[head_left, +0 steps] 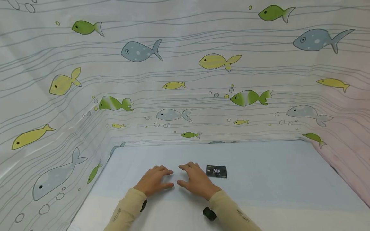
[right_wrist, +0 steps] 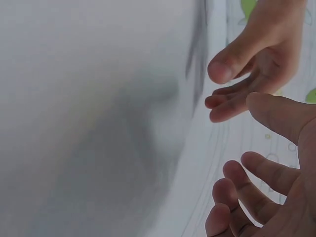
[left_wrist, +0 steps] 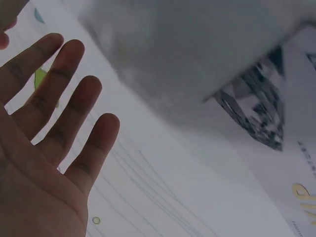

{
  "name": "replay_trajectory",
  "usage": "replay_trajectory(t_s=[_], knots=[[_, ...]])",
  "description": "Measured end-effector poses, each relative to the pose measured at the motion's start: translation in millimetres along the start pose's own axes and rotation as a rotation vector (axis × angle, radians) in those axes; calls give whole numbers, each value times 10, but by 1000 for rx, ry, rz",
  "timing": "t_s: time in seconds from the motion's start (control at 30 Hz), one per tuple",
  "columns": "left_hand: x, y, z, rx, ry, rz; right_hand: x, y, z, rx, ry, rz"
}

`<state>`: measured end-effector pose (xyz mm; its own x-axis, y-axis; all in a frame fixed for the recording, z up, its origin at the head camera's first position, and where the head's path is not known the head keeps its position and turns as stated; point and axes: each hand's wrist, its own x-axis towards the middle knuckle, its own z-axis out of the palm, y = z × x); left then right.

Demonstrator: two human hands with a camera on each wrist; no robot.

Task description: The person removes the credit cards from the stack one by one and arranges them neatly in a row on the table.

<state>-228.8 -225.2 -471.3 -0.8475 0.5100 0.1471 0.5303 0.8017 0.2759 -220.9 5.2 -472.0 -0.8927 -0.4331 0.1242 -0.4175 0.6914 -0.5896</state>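
Both hands hover over the light blue tabletop, fingertips turned toward each other with a narrow gap between them. The left hand [head_left: 153,181] has its fingers spread and relaxed; in the left wrist view its palm [left_wrist: 39,177] shows nothing held. Beside it, the right hand [head_left: 200,182] bends its fingers loosely around air. Just right of the right hand's knuckles lies a flat black card [head_left: 216,171] marked "Vip". The right wrist view shows the right hand's fingers [right_wrist: 259,195] apart, with the left hand [right_wrist: 269,59] above them in the picture.
A fish-patterned curtain [head_left: 185,99] encloses the back and sides of the table [head_left: 277,179]. A white band [head_left: 289,215] runs along its near side. Dark cameras [head_left: 209,214] sit at the wrists. A diamond print [left_wrist: 261,103] shows in the left wrist view.
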Motion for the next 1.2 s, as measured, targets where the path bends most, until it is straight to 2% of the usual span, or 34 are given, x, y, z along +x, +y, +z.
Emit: replay_trajectory(t_s=[0.23, 0.47, 0.63, 0.83, 1.2], knots=[[206, 171, 69, 25, -23, 54, -112, 210, -121, -18, 59, -18], [407, 325, 184, 46, -39, 109, -196, 396, -256, -37, 95, 12], [515, 398, 245, 67, -54, 108, -268, 528, -353, -30, 124, 45], [634, 455, 281, 49, -77, 81, -349, 685, -433, -49, 157, 101], [852, 562, 399, 61, -64, 92, -449, 907, -576, -92, 160, 148]])
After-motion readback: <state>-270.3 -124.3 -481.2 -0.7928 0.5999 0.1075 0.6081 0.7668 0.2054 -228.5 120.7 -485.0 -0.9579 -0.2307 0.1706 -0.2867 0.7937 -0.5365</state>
